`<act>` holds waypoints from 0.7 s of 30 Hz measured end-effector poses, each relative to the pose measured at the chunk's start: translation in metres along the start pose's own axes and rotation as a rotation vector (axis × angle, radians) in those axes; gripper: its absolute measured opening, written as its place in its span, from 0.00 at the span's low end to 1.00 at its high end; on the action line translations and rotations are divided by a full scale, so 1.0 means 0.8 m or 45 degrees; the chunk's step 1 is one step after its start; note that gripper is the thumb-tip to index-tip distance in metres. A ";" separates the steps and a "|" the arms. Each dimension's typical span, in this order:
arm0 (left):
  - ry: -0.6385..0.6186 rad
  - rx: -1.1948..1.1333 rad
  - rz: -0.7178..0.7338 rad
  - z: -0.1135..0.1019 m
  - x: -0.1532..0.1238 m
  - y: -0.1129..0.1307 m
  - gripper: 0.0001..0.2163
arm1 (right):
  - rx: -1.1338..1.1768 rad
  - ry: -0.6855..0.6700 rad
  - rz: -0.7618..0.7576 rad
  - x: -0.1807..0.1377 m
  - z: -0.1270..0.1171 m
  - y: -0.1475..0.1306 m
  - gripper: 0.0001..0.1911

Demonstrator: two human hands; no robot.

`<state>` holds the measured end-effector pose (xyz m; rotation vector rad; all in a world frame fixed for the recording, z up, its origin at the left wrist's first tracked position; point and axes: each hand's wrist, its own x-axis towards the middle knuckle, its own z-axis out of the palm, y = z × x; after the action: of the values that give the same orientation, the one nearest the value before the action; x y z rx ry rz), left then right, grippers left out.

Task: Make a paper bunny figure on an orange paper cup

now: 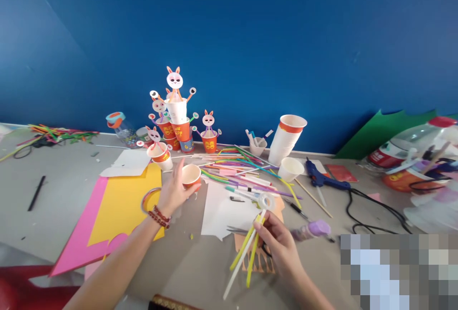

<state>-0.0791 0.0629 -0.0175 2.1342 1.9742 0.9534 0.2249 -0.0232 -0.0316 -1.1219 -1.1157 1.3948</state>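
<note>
My left hand [174, 191] is around a small paper cup [191, 174], its thumb across the near side and its fingers on the left; the cup's open mouth faces up. In my right hand [282, 243], thumb and fingers pinch a white straw-like stick [239, 270] together with a bent yellow pipe cleaner [251, 263], whose ends hang down. Scissors [238, 230] lie partly hidden behind that hand, near an orange cut-out sheet [250, 263]. A roll of clear tape [265, 201] sits just beyond it. White paper [223, 212] lies between my hands.
Rabbit-faced paper cups [180, 129] stand stacked near the blue wall. Coloured pipe cleaners and pens [246, 176] are strewn mid-table. A tall stack of cups [285, 143], a glue gun [320, 176] with its cord, and a plastic bottle [404, 143] are right. Yellow card [121, 205] lies left.
</note>
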 end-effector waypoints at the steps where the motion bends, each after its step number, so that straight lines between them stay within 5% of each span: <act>1: -0.024 -0.055 -0.015 -0.002 -0.001 0.002 0.44 | 0.000 -0.004 0.007 0.000 0.000 0.000 0.19; 7: 0.011 -0.335 -0.088 -0.023 -0.020 -0.006 0.34 | -0.039 -0.023 -0.024 -0.003 0.003 -0.004 0.19; 12: -0.196 -0.042 -0.029 -0.019 -0.045 -0.022 0.18 | -0.076 0.007 -0.054 -0.003 0.005 -0.008 0.19; 21: -0.370 0.208 0.039 0.006 -0.046 -0.021 0.06 | -0.086 -0.012 -0.116 -0.005 0.007 -0.004 0.20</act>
<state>-0.0910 0.0336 -0.0430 2.2395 1.9369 0.4640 0.2200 -0.0270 -0.0270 -1.0992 -1.2142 1.3011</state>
